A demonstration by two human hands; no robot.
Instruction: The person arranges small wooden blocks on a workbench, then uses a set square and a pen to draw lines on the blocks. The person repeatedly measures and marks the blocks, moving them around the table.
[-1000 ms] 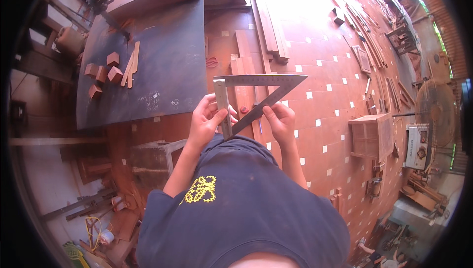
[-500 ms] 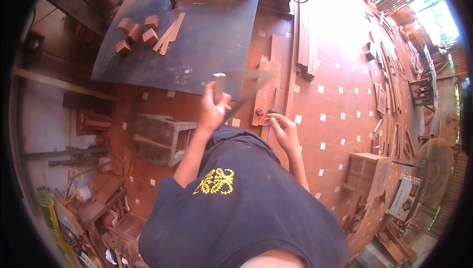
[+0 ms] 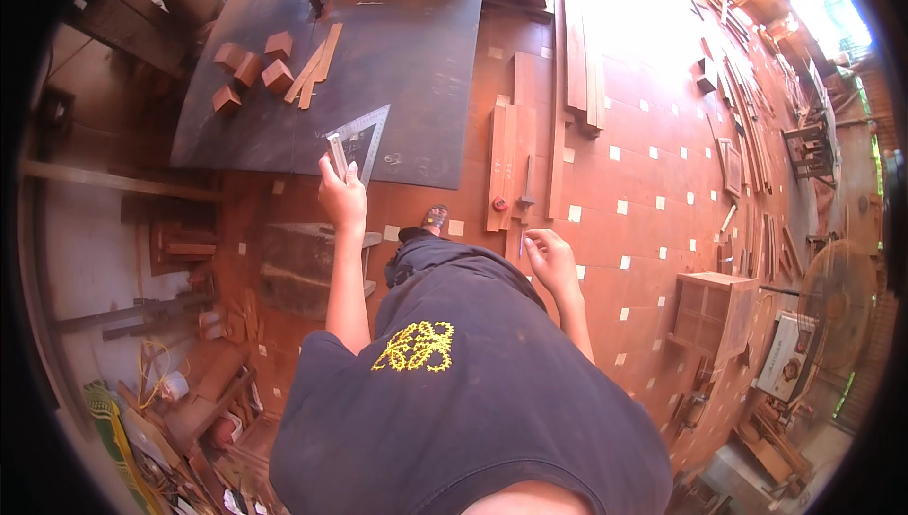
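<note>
Head view: left hand (image 3: 342,197) grips a metal set square (image 3: 376,141) over the near part of the dark bench (image 3: 416,70).
Taken up, the square looks not yet laid down; right hand (image 3: 555,261), fingers bunched, may be bare, cannot tell.

Writing on the table, the box and the shop's wood

Pale handwriting, like chalk, stands on the dark table (image 3: 416,61). One short mark sits just right of the triangular ruler (image 3: 364,121); more writing shows near and through the ruler's opening, partly covered by it. A scale of fine marks, too small to read, runs along the ruler's upper edge.

The white box (image 3: 790,349) at the far right carries a line of dark printed lettering along its side, beside a printed picture.

Faint light marks, too small to make out, stand on a reddish board (image 3: 501,160).

The dark shirt (image 3: 473,420) bears a looping yellow emblem (image 3: 416,347).
</note>
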